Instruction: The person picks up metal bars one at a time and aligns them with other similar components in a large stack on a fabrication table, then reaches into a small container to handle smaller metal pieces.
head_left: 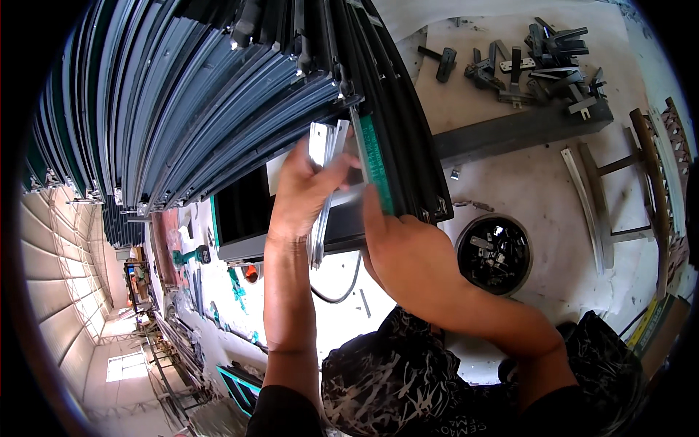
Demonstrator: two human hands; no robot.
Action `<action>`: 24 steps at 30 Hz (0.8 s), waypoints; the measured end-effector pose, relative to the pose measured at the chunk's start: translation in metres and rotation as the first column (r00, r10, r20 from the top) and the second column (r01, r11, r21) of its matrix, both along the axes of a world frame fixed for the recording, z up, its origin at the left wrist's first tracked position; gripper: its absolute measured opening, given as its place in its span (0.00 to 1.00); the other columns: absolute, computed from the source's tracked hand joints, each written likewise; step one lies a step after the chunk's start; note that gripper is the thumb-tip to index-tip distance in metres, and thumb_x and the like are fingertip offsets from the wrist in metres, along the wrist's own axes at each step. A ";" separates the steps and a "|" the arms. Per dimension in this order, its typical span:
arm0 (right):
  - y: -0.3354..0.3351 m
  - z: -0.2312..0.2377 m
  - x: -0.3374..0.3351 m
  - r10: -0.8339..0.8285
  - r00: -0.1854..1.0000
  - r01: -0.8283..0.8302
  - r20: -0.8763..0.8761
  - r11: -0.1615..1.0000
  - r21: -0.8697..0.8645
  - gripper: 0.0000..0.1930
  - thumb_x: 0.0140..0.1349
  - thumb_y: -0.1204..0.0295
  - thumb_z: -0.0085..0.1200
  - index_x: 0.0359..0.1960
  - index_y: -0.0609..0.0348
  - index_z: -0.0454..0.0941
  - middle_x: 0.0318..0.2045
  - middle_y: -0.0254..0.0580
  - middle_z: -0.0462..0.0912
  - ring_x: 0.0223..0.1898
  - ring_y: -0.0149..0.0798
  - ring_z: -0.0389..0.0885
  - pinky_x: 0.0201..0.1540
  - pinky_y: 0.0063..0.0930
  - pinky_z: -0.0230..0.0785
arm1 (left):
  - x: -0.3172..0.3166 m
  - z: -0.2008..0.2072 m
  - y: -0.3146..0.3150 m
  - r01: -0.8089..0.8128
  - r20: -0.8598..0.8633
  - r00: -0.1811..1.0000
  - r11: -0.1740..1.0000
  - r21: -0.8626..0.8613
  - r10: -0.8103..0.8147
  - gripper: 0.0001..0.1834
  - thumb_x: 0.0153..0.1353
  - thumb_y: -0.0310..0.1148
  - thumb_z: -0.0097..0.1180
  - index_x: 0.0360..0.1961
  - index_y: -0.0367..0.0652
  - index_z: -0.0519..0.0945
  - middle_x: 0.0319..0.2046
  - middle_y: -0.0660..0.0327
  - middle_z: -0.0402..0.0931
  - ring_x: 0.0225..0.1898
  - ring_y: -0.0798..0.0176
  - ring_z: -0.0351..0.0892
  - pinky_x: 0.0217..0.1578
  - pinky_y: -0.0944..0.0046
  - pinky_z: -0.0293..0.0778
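My left hand (pixel 297 188) is closed around a small bundle of silver metal strips (pixel 319 233), held upright over the near end of a dark frame. Holes show at the strips' upper ends. Beside it my right hand (pixel 419 256) is slightly blurred, its index finger stretched out and the other fingers partly hidden. That fingertip meets the lower end of a thin silver strip (pixel 358 138) lying along the frame edge. A green strip (pixel 376 164) runs just right of it on the black frames (pixel 408 138).
Many dark frames (pixel 167 95) stand packed at the left. A round black tub (pixel 495 255) of small metal parts sits right of my right hand. Beyond lie a grey beam (pixel 520 136) and piled dark brackets (pixel 557 47). A green cordless drill (pixel 191 256) lies further left.
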State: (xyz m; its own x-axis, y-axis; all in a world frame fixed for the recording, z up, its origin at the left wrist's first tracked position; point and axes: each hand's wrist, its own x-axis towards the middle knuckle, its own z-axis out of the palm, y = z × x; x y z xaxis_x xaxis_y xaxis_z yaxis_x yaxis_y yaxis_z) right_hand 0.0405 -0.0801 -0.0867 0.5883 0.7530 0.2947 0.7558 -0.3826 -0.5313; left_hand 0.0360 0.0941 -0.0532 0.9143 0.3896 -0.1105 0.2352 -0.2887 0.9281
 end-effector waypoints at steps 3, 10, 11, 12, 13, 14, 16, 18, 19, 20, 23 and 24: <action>-0.006 -0.005 0.001 0.075 0.996 -0.077 0.050 0.997 0.026 0.30 0.47 0.74 0.53 0.55 0.76 0.67 0.19 0.35 0.76 0.22 0.29 0.75 0.20 0.23 0.69 | 0.001 0.003 -0.002 -0.015 -0.003 1.000 1.000 0.012 0.015 0.20 0.56 0.28 0.57 0.49 0.31 0.72 0.36 0.57 0.79 0.36 0.68 0.79 0.30 0.73 0.75; -0.009 -0.006 0.007 0.129 0.991 -0.129 -0.043 0.992 -0.007 0.35 0.46 0.69 0.61 0.55 0.74 0.63 0.27 0.40 0.77 0.29 0.37 0.76 0.32 0.26 0.71 | 0.006 -0.001 0.001 -0.030 0.022 0.999 0.999 -0.031 0.031 0.19 0.55 0.25 0.57 0.48 0.30 0.73 0.41 0.52 0.79 0.37 0.66 0.78 0.32 0.69 0.72; -0.009 -0.005 0.007 0.128 0.991 -0.129 -0.043 0.992 -0.006 0.35 0.46 0.69 0.61 0.55 0.74 0.63 0.27 0.40 0.77 0.29 0.37 0.76 0.32 0.26 0.71 | 0.008 0.003 0.000 -0.034 0.006 0.999 0.999 -0.024 0.035 0.19 0.55 0.25 0.57 0.49 0.30 0.73 0.42 0.51 0.79 0.37 0.66 0.78 0.32 0.69 0.72; -0.009 -0.004 0.008 0.125 0.989 -0.123 -0.073 0.992 0.029 0.34 0.45 0.69 0.61 0.55 0.72 0.65 0.27 0.40 0.77 0.29 0.37 0.76 0.31 0.25 0.71 | 0.008 0.004 0.000 -0.039 -0.010 0.999 0.999 -0.016 0.039 0.19 0.55 0.25 0.57 0.49 0.30 0.73 0.44 0.51 0.78 0.38 0.66 0.78 0.32 0.68 0.72; -0.009 -0.004 0.007 0.123 0.987 -0.117 -0.103 0.991 0.064 0.34 0.43 0.69 0.61 0.54 0.70 0.66 0.27 0.40 0.77 0.29 0.37 0.76 0.31 0.25 0.71 | 0.008 0.004 0.000 -0.039 -0.011 0.999 0.999 -0.016 0.039 0.19 0.55 0.25 0.57 0.49 0.30 0.73 0.44 0.51 0.78 0.38 0.66 0.78 0.32 0.68 0.72; -0.008 -0.005 0.005 0.123 0.987 -0.117 -0.103 0.991 0.065 0.34 0.43 0.69 0.61 0.54 0.70 0.66 0.27 0.40 0.77 0.29 0.37 0.76 0.31 0.25 0.71 | 0.008 0.004 0.000 -0.045 -0.011 0.999 0.999 -0.023 0.045 0.20 0.55 0.25 0.58 0.49 0.31 0.73 0.44 0.51 0.78 0.38 0.66 0.78 0.32 0.68 0.72; -0.006 -0.011 -0.003 0.041 0.998 -0.048 0.047 0.987 0.155 0.24 0.45 0.74 0.54 0.48 0.68 0.74 0.21 0.34 0.75 0.25 0.30 0.74 0.22 0.21 0.67 | 0.007 0.005 -0.002 -0.051 -0.011 0.999 0.998 -0.030 0.051 0.20 0.55 0.26 0.58 0.50 0.31 0.73 0.45 0.51 0.78 0.38 0.66 0.78 0.32 0.67 0.73; -0.005 -0.016 -0.009 0.024 0.997 -0.039 0.077 0.980 0.194 0.24 0.45 0.74 0.53 0.48 0.68 0.75 0.22 0.34 0.74 0.25 0.31 0.73 0.22 0.21 0.67 | 0.008 0.002 -0.004 -0.050 0.000 0.999 0.998 -0.037 0.050 0.21 0.54 0.26 0.59 0.50 0.31 0.73 0.45 0.52 0.78 0.38 0.66 0.77 0.32 0.67 0.73; -0.005 -0.019 -0.010 0.007 0.994 -0.032 0.107 0.971 0.236 0.23 0.46 0.74 0.53 0.47 0.68 0.75 0.23 0.35 0.74 0.25 0.32 0.73 0.22 0.20 0.67 | 0.008 0.001 -0.005 -0.046 0.000 0.999 0.998 -0.040 0.046 0.21 0.54 0.26 0.59 0.50 0.31 0.73 0.45 0.52 0.78 0.38 0.66 0.77 0.32 0.67 0.73; -0.005 -0.020 -0.011 0.007 0.994 -0.032 0.106 0.972 0.235 0.23 0.46 0.74 0.53 0.47 0.68 0.75 0.23 0.35 0.74 0.25 0.32 0.73 0.22 0.20 0.67 | 0.006 0.002 -0.005 -0.062 -0.003 0.998 0.998 -0.020 0.062 0.21 0.54 0.26 0.59 0.50 0.32 0.73 0.46 0.52 0.78 0.39 0.66 0.77 0.32 0.67 0.73; -0.005 -0.025 -0.013 -0.025 0.994 -0.006 0.103 0.956 0.293 0.22 0.46 0.74 0.52 0.46 0.69 0.75 0.25 0.36 0.73 0.27 0.32 0.71 0.22 0.21 0.66 | 0.005 0.000 -0.006 -0.090 0.007 0.996 0.996 0.017 0.090 0.19 0.54 0.27 0.59 0.48 0.32 0.74 0.40 0.54 0.79 0.35 0.67 0.77 0.31 0.69 0.72; -0.006 -0.027 -0.014 -0.037 0.995 0.005 0.092 0.945 0.326 0.22 0.45 0.74 0.51 0.45 0.69 0.75 0.26 0.36 0.72 0.27 0.32 0.71 0.21 0.20 0.66 | 0.006 0.001 -0.005 -0.082 -0.037 0.996 0.994 0.078 0.085 0.19 0.54 0.27 0.59 0.47 0.33 0.74 0.35 0.57 0.78 0.31 0.70 0.75 0.28 0.71 0.71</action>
